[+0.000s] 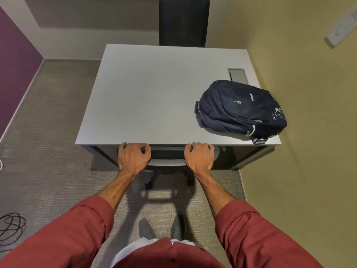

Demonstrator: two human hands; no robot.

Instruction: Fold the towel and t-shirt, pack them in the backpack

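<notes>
A dark navy backpack (239, 111) lies zipped on the right side of the grey table (146, 97), close to the front right corner. No towel or t-shirt shows anywhere in view. My left hand (133, 156) and my right hand (199, 156) are at the table's front edge, well left of the backpack. Their fingers curl over the top of the backrest of an office chair (166, 158) tucked under the table.
A yellow wall runs along the table's right side. A cable hatch (237, 74) is set in the tabletop behind the backpack. A dark chair (183, 20) stands at the far edge. Black cables (10, 227) lie on the carpet at left.
</notes>
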